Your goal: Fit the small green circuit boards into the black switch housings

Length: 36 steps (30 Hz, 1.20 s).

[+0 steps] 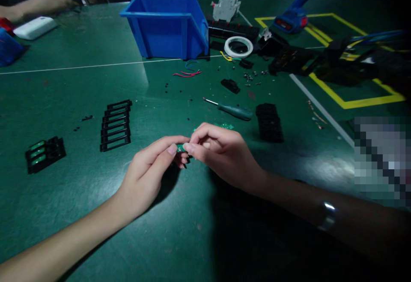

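Between the fingertips of both hands is a small green circuit board [180, 148], partly covered by the thumbs. My left hand [154, 160] pinches its left end, and my right hand [221, 151] pinches the right end. Just behind the right hand lie more small green pieces [227, 126]. A screwdriver [234, 110] with a dark green handle rests beyond them. To the left stands a black ladder-like plastic frame [115, 125]. Farther left, a black holder [45, 154] carries several green boards. Right of the hands is a ribbed black plastic block [269, 122].
A blue bin [165, 35] stands at the back, beside a white tape roll [238, 47]. Loose screws [250, 76], red wires [188, 74] and a black part [230, 85] lie in front. A blue power tool [292, 18] is at the back right. Another person's arm [41, 1] rests at upper left.
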### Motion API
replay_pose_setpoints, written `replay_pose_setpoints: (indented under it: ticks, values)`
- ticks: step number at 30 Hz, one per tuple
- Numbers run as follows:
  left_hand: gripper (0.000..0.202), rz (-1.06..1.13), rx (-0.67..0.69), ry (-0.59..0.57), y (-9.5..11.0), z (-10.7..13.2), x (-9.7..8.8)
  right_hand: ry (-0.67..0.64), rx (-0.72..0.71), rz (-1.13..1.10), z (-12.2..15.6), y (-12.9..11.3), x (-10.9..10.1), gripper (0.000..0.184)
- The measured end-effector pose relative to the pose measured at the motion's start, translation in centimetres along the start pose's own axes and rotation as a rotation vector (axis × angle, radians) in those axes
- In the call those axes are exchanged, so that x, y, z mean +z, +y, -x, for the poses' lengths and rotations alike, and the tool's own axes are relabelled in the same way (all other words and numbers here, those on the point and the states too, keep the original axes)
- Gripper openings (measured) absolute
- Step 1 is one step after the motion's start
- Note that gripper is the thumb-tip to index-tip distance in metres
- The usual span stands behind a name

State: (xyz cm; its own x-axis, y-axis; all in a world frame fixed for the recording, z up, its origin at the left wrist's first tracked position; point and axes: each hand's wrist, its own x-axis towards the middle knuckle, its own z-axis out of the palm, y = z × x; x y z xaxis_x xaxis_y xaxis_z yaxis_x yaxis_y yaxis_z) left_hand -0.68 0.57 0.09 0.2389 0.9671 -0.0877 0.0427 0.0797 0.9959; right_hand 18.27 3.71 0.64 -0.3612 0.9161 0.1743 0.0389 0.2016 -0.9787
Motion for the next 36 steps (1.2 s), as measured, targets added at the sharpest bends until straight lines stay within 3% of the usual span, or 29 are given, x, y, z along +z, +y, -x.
replay_pose_setpoints:
  ticks: [36]
  values:
    - [0.024, -0.067, 0.083, -0.023, -0.09, -0.03, -0.24, -0.021, -0.059, 0.0, 0.22, 0.57, -0.35, 0.009]
